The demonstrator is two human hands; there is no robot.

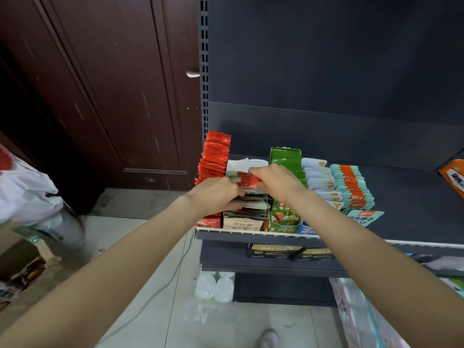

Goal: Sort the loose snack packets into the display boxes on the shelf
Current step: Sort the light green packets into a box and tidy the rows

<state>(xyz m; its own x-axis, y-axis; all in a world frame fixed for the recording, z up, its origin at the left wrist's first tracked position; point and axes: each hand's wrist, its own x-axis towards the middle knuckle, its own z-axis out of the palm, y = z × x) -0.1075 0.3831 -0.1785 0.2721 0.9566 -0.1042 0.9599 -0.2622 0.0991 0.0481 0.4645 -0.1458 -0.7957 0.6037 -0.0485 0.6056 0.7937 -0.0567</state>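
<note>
Both your hands are in the second display box from the left, a white-and-brown cardboard box at the front edge of the dark grey metal shelf.

Your left hand is curled over the front part of the stack of white-and-red foil snack packets standing in that box. It looks like it's bracing the stack so the row stays upright. Your right hand has fingers curled down over the top edge of the rear packets, pinching or pressing them toward the left hand. Can't tell whether one packet is separately held or the whole bunch is being squared.

So the task's packets sit between the two grips, already inside the box, standing on edge and leaning a bit.

Neighbours explain the tight working: red foil packets in the box just to the left, a green carton of green packets touching on the right, then white sachets and teal-and-orange packets further right. One teal packet lies flat, loose at the shelf front, probably next to sort.
</note>
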